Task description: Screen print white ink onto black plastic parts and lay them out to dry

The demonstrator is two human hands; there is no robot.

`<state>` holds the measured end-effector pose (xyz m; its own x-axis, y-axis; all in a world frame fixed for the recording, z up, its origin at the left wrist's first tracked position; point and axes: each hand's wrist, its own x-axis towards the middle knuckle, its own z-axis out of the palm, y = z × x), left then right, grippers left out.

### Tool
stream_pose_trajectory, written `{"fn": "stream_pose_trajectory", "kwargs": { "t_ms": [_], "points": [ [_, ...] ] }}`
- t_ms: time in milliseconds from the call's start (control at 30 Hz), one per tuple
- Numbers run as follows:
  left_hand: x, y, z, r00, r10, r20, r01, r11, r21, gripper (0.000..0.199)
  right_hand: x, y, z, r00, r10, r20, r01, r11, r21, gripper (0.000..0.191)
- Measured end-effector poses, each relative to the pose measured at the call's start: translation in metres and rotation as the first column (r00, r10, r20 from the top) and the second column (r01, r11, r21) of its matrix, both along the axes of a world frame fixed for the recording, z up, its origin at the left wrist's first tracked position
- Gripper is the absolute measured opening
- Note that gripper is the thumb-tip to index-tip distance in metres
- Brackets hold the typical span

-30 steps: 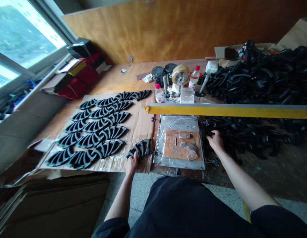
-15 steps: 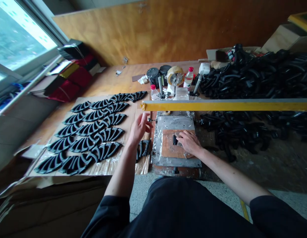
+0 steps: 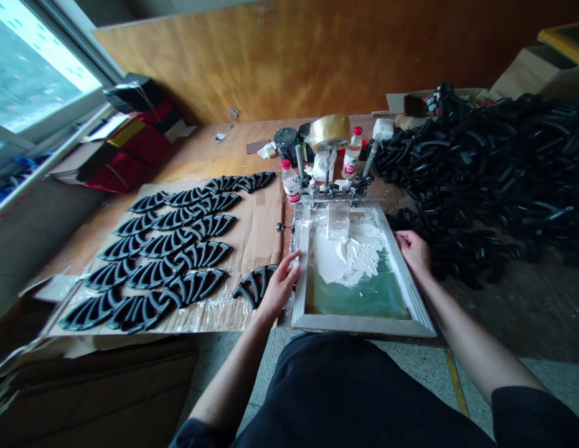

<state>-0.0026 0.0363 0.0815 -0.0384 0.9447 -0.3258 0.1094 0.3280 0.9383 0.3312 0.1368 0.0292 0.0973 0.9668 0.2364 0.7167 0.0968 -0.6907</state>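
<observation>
A screen printing frame [image 3: 364, 322] with a pale metal border and green mesh lies lowered over the work plate in front of me. White ink [image 3: 348, 258] is smeared thickly over the mesh's upper half, under a clear squeegee-like block [image 3: 338, 221]. My left hand [image 3: 281, 287] is at the frame's left edge, fingers and thumb apart. On the right edge, my right hand [image 3: 415, 254] has its fingers curled against the border. What lies under the screen is hidden. A short group of black curved parts [image 3: 254, 286] sits beside my left wrist.
Rows of black curved parts [image 3: 177, 255] cover a cardboard sheet [image 3: 259, 230] on the left. A large heap of black parts [image 3: 485, 168] fills the right. Behind the frame stand bottles [image 3: 290, 183], a tape roll [image 3: 330, 132] and black tubs [image 3: 286, 143].
The raised frame has swung down over the plate, covering the small black piece my right hand was touching. My right hand moved right to the frame's edge; my left hand came down beside it.
</observation>
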Motion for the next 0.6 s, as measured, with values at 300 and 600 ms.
{"fn": "stream_pose_trajectory", "kwargs": {
  "t_ms": [300, 600],
  "points": [
    [0.006, 0.005, -0.071, 0.947, -0.017, -0.321, -0.011, 0.996, -0.086, 0.055, -0.115, 0.029, 0.047, 0.767, 0.449, 0.457, -0.445, 0.887, -0.125, 0.028],
    [0.006, 0.002, -0.076, 0.944, 0.002, -0.33, -0.034, 0.995, -0.091, 0.051, -0.085, -0.035, 0.04, 0.334, 0.817, 0.47, -0.859, 0.469, -0.206, 0.021]
  ]
}}
